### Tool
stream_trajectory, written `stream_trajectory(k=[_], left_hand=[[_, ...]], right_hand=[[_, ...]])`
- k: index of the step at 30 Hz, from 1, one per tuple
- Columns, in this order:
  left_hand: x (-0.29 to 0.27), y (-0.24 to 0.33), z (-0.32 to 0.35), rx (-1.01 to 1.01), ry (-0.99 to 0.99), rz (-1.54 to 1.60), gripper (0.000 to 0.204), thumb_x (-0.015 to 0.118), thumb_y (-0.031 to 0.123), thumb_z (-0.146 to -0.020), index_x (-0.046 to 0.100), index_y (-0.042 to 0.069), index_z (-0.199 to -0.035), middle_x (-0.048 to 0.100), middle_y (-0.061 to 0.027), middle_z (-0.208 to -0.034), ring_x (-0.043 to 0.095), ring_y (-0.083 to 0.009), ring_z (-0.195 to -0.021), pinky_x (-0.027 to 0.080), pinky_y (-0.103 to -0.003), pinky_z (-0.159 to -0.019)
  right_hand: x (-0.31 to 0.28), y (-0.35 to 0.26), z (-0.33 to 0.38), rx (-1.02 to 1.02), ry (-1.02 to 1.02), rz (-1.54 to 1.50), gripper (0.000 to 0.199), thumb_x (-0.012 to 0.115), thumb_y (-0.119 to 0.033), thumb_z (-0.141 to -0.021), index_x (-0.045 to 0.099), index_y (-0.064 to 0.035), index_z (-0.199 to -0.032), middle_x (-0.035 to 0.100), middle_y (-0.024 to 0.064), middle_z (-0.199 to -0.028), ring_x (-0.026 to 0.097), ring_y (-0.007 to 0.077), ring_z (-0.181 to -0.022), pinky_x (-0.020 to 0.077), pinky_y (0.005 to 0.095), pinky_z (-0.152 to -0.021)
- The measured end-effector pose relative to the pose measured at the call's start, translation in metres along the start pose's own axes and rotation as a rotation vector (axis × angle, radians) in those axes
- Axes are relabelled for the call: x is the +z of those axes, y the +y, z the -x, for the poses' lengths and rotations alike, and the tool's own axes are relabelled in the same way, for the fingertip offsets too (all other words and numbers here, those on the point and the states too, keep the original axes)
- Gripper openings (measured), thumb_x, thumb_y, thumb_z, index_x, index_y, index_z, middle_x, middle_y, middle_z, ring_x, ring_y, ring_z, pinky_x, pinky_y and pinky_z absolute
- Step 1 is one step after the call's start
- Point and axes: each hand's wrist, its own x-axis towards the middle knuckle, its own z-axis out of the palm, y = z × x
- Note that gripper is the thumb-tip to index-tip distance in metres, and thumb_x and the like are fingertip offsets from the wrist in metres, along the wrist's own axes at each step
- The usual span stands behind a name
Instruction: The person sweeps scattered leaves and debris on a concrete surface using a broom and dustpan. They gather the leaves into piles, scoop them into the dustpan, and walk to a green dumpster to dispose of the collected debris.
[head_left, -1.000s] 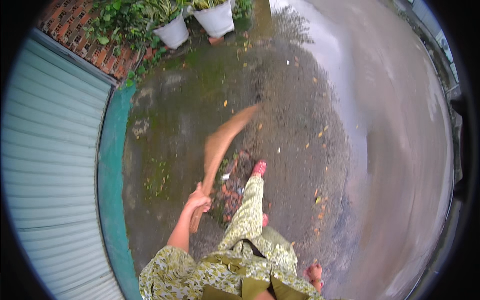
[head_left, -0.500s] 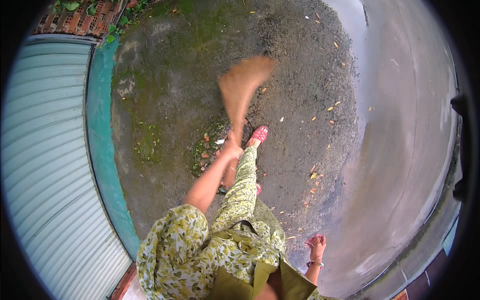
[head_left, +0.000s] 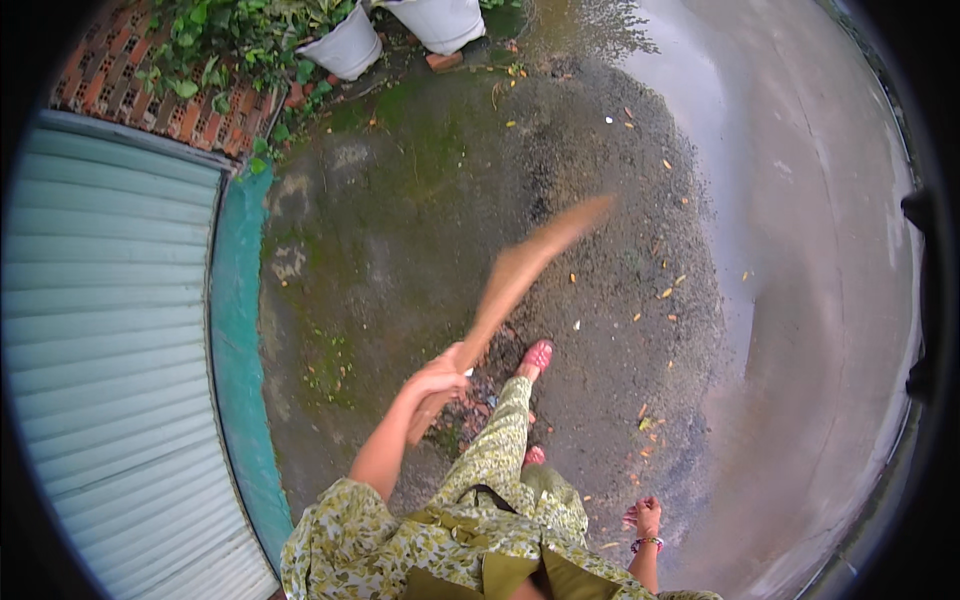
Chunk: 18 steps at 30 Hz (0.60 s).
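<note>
My left hand (head_left: 440, 380) is wrapped round the handle of a straw-coloured broom (head_left: 520, 275). The handle's butt end sticks out below my hand, toward my body. The broom's head fans out ahead and to the right, smeared by motion, over the wet, mossy ground (head_left: 420, 230). Close by my left hand and shoe lies a small heap of debris (head_left: 482, 398) with reddish bits. My right hand (head_left: 646, 516), a beaded bracelet at its wrist, hangs at my right side. Its fingers are loosely curled, and I see nothing held in them.
A ribbed light-blue metal shutter (head_left: 120, 350) and a green-painted strip (head_left: 240, 330) run along the left. White plant pots (head_left: 435, 22) and a brick wall (head_left: 120, 90) stand at the far left. Yellow leaves (head_left: 665, 293) dot the ground. Wet pavement (head_left: 820, 300) spreads on the right.
The broom has swung to the right and its head now looks narrower. My left hand has shifted left and nearer to me. The view has tilted up, bringing the plant pots in.
</note>
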Motion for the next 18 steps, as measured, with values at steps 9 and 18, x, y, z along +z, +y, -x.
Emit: stream_trajectory(k=[9, 18], left_hand=[[-0.249, 0.008, -0.195, 0.023, 0.481, 0.547, 0.006, 0.058, 0.008, -0.069, 0.052, 0.006, -0.071, 0.047, -0.0032, -0.053, 0.051, -0.0161, -0.044, 0.044, -0.031, -0.040], [-0.038, 0.128, -0.447, 0.079, 0.556, 0.091, 0.055, 0.058, 0.004, -0.066, 0.041, -0.002, -0.117, 0.057, -0.0095, -0.071, 0.055, -0.0168, -0.051, 0.050, -0.032, -0.048]], right_hand=[[0.036, -0.054, 0.041, -0.023, 0.040, -0.185, 0.012, 0.053, -0.015, -0.089, 0.045, -0.0051, -0.091, 0.059, 0.0120, -0.070, 0.061, 0.0232, -0.055, 0.0562, 0.0371, -0.050], [0.014, 0.048, 0.134, 0.367, 0.353, -0.213, 0.012, 0.051, -0.011, -0.088, 0.045, -0.0031, -0.094, 0.058, 0.0135, -0.071, 0.061, 0.0242, -0.055, 0.0570, 0.0378, -0.052]])
